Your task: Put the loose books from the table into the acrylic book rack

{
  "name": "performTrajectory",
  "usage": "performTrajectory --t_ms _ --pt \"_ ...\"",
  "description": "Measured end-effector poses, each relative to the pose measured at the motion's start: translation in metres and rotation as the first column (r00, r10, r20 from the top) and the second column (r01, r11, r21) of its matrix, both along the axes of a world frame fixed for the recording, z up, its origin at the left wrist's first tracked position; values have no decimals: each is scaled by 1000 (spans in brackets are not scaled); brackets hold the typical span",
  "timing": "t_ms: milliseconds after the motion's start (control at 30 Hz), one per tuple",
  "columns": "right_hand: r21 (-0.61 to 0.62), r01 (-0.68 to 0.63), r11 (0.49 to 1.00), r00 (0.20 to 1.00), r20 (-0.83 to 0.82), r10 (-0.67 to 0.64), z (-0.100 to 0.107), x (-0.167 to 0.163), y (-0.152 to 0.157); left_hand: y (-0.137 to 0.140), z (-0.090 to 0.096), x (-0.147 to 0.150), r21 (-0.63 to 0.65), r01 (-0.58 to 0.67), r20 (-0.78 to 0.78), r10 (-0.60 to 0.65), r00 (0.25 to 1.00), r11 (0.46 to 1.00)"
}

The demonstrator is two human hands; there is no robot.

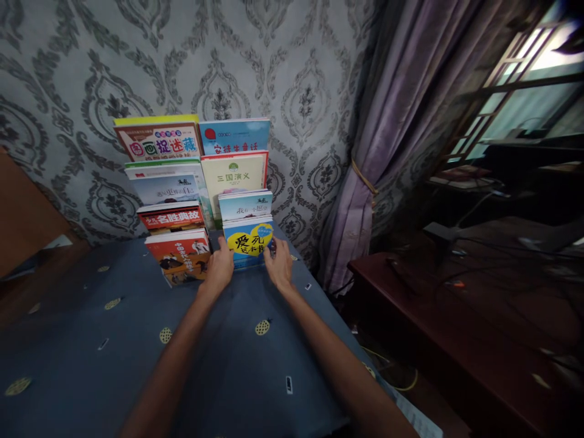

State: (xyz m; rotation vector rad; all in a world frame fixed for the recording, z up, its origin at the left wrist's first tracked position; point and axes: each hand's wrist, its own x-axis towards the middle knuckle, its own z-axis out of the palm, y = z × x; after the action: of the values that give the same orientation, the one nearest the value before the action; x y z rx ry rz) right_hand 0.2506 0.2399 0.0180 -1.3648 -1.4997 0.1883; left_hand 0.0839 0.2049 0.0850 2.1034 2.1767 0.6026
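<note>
Two rows of upright books stand side by side against the wall, stepped from tall at the back to short in front. My left hand (221, 265) and my right hand (278, 263) grip the two sides of a blue book with a yellow heart (246, 243) at the front of the right row. Behind it stand a light blue book (246, 207), a cream book (233, 177) and a taller blue book (235, 132). Beside my left hand, an orange-red book (179, 255) fronts the left row, with a red and black book (171, 219) behind it.
A dark blue cloth with pineapple prints (91, 340) covers the table. Patterned wallpaper (305, 91) rises behind the books. To the right hang a tied purple curtain (360, 201) and, lower, a dark red wooden bench-like surface (410, 298) with cables over it.
</note>
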Motion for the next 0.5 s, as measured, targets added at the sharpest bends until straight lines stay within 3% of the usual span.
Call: performTrajectory --t_ms 167,300,500 --pt "87 -90 992 995 -28 93 7 3 2 0 2 -1 -38 14 6 -14 1000 999" --pt "83 -176 981 978 -96 183 5 3 6 1 1 -3 -26 20 -28 -20 999 999" --pt "135 -178 975 963 -179 201 -3 1 9 5 -1 -4 -17 33 -65 -34 997 999"
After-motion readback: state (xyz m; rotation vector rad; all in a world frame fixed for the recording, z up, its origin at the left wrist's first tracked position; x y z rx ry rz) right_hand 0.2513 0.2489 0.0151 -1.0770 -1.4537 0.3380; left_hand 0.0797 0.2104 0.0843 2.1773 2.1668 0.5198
